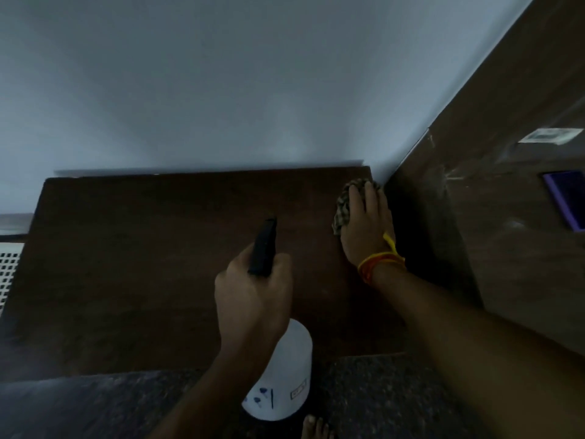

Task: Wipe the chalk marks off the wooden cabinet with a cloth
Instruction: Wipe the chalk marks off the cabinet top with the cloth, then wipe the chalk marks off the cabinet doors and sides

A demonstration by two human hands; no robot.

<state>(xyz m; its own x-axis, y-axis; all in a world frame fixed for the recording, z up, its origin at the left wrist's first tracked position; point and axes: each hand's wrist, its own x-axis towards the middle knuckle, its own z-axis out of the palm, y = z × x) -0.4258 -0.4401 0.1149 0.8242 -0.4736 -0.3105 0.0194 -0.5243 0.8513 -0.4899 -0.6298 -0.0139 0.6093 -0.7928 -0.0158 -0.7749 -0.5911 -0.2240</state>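
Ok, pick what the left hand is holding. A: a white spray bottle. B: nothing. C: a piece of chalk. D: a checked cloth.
A: the left hand has its grip around the black trigger head of the white spray bottle, while the checked cloth sits under the right hand on the wooden cabinet.

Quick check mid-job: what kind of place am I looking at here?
Probably a room in a home, in a corner: a dark wooden cabinet stands against a plain pale wall, on a speckled stone floor, with a bare foot in view.
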